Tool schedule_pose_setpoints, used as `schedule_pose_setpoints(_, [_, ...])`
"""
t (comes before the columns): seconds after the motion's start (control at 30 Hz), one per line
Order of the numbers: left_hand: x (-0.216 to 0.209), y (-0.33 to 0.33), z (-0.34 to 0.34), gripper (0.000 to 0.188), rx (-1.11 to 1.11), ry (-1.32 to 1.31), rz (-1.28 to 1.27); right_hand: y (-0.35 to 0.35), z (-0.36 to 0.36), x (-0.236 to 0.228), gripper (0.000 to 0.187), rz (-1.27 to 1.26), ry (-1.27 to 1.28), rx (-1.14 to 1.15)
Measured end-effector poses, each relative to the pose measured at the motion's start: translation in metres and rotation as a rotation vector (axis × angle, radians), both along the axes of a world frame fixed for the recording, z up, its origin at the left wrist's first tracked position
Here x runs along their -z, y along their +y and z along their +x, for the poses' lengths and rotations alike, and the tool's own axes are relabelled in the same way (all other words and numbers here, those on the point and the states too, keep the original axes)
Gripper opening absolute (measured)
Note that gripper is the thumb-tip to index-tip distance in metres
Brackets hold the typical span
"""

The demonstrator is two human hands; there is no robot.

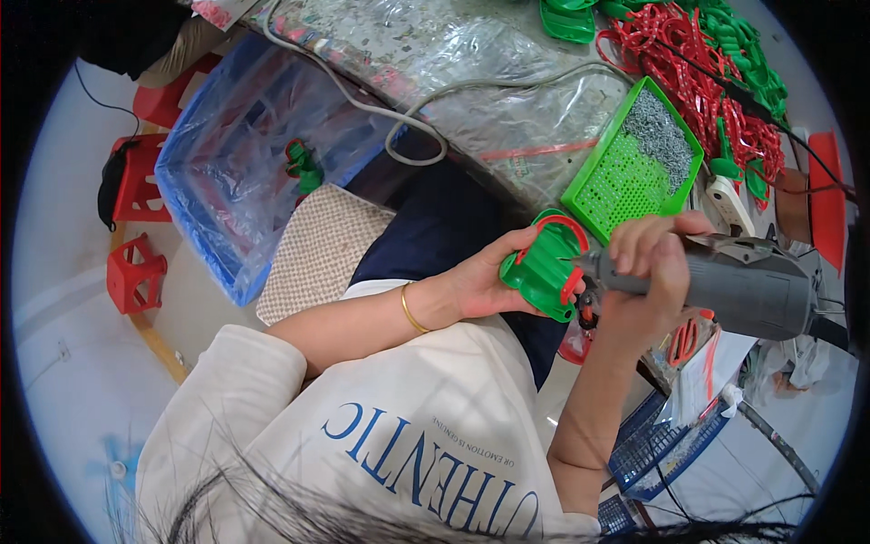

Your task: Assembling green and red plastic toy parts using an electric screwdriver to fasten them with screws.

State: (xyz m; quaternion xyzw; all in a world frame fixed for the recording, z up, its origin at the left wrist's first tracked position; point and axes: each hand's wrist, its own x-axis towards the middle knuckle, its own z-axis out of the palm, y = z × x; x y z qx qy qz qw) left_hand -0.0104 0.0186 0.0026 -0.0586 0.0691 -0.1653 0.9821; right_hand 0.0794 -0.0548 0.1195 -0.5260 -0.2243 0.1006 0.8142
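Our right hand is closed around the body of a grey power tool, whose long axis runs roughly sideways, its narrow tip pointing left. Our left hand grips a green plastic piece by its left and lower edges, fingers partly hidden beneath. The piece lies directly left of the right hand, in line with the tool, and the left hand is the nearer. The tip sits right at the piece's right side, between the two ends of a curved red strap; we cannot tell whether it touches.

Going outward, we count one tool, one held piece and one strap on it. Just beyond the right hand stands one bright green tray, tilted in our view, with small silvery fasteners heaped toward its far end, too many to count. Past it on the surface lie a tangle of red straps and a heap of green parts, both uncountable. Off to the left we see one blue crate lined with clear plastic, holding at least one green-and-red item.
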Motion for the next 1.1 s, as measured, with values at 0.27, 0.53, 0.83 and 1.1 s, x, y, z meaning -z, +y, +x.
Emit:
schedule_pose_setpoints(0.27, [-0.005, 0.000, -0.007, 0.051, -0.049, 0.063, 0.056, 0.010, -0.016, 0.008, 0.027, -0.030, -0.005, -0.077])
schedule_pose_setpoints(0.53, [-0.002, 0.000, -0.007, 0.050, -0.036, 0.061, 0.064, 0.016, -0.022, 0.013, 0.026, -0.027, 0.008, -0.028])
schedule_pose_setpoints(0.83, [-0.002, 0.000, -0.008, 0.051, -0.042, 0.085, 0.074, 0.018, -0.024, 0.015, 0.020, -0.037, -0.040, -0.046])
schedule_pose_setpoints(1.1, [-0.002, 0.004, -0.009, 0.051, -0.038, 0.101, 0.057, 0.019, -0.027, 0.021, 0.020, 0.021, -0.068, -0.021])
